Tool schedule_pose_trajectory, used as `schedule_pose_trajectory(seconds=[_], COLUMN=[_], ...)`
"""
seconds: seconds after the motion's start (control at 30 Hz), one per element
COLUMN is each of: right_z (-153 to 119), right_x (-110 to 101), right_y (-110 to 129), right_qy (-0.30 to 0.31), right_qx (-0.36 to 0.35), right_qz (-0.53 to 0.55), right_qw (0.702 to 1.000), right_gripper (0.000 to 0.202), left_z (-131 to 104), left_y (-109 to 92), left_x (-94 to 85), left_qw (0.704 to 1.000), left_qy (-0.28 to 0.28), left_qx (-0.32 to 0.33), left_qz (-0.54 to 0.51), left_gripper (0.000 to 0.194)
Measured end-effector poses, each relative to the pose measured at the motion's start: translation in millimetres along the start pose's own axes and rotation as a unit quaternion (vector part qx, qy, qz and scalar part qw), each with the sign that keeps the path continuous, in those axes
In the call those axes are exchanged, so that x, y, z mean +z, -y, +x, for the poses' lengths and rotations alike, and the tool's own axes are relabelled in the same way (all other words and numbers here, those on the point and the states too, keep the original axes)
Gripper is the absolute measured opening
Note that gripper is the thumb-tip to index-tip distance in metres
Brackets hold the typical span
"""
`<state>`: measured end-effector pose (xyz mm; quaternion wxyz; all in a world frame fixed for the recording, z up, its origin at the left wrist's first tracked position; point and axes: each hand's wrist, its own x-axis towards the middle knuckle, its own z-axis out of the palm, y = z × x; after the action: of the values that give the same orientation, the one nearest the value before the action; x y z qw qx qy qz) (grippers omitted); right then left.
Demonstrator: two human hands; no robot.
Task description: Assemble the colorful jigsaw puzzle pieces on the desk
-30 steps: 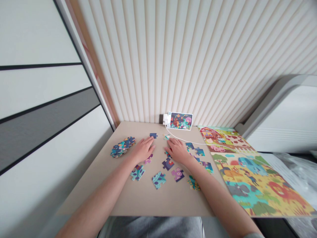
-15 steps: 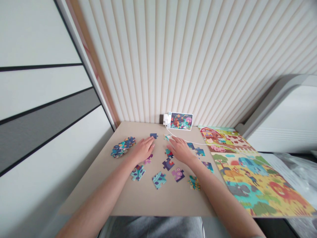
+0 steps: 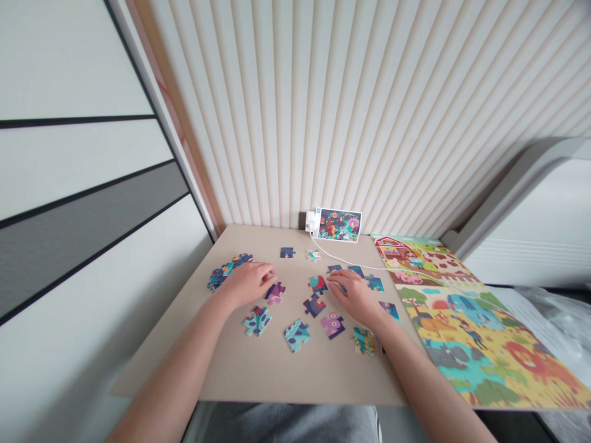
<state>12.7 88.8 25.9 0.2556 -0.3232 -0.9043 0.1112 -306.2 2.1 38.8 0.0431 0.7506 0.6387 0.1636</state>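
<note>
My left hand (image 3: 252, 283) hovers between a heap of jigsaw pieces (image 3: 220, 275) and a purple jigsaw piece (image 3: 276, 293). Its fingers curve loosely, and I see nothing in them. My right hand (image 3: 354, 293) is open, with bent fingers over a dark blue piece that they partly cover. Just left of its fingertips lies a red and teal piece (image 3: 317, 284). Farther back, a dark blue piece (image 3: 287, 252) and a pale piece (image 3: 313, 255) lie apart from each other. Several other loose pieces, such as a turquoise leafy one (image 3: 296, 335), are spread nearer to me.
A picture card (image 3: 339, 225) leans against the pleated wall beside a white charger (image 3: 310, 221). Its white cable (image 3: 360, 266) runs rightward across the table (image 3: 207, 363). Two finished puzzles, a farm (image 3: 422, 261) and a safari scene (image 3: 489, 344), cover the right side.
Both hands have drawn back from the two far pieces, which stay on the table. My left hand has moved left and nearer; my right hand has moved right and nearer.
</note>
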Motion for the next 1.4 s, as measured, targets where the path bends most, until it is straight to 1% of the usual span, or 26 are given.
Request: schedule_pose_trajectory(seconds=[0.07, 0.13, 0.23, 0.3, 0.43, 0.6, 1.0, 1.13, 1.27, 1.4], right_z=[-0.6, -0.2, 0.0, -0.5, -1.1, -1.1, -1.9, -1.4, -1.9, -2.5], right_x=[-1.0, -2.1, -2.6, -2.2, -1.6, -2.0, -2.8, -5.1, -8.4, -13.1], right_y=[3.2, 5.3, 5.7, 5.2, 5.1, 5.8, 5.7, 3.2, -2.4, -3.6], right_qy=[0.01, 0.017, 0.024, 0.027, 0.035, 0.042, 0.04, 0.037, 0.025, 0.037], right_qx=[-0.011, -0.014, -0.013, -0.013, -0.014, -0.017, -0.019, -0.011, 0.011, 0.014], right_qz=[0.003, -0.001, -0.012, -0.016, -0.014, -0.013, -0.023, -0.022, -0.017, 0.0], right_qw=[1.0, 1.0, 1.0, 0.999, 0.999, 0.999, 0.999, 0.999, 0.999, 0.999], right_gripper=[0.027, 0.028, 0.03, 0.031, 0.031, 0.03, 0.03, 0.03, 0.029, 0.027], left_z=[-3.0, -4.7, -5.5, -5.4, -5.3, -5.1, -4.4, -4.5, -3.9, -3.5], left_y=[0.5, 2.4, 6.1, 7.2, 4.9, 0.9, 3.8, 2.8, -1.4, -6.6], left_x=[-4.9, -7.2, -7.5, -6.6, -3.7, -0.6, 6.3, 5.9, 3.7, 2.1], left_qw=[0.998, 0.993, 0.989, 0.988, 0.987, 0.989, 0.99, 0.99, 0.991, 0.991], left_qy=[0.06, 0.108, 0.137, 0.145, 0.148, 0.131, 0.128, 0.125, 0.125, 0.123], left_qx=[-0.002, 0.007, 0.023, 0.028, 0.03, 0.04, 0.037, 0.037, 0.037, 0.045], left_qz=[-0.017, -0.037, -0.05, -0.054, -0.057, -0.062, -0.051, -0.045, -0.035, -0.031], left_gripper=[0.023, 0.033, 0.05, 0.052, 0.048, 0.042, 0.044, 0.045, 0.043, 0.041])
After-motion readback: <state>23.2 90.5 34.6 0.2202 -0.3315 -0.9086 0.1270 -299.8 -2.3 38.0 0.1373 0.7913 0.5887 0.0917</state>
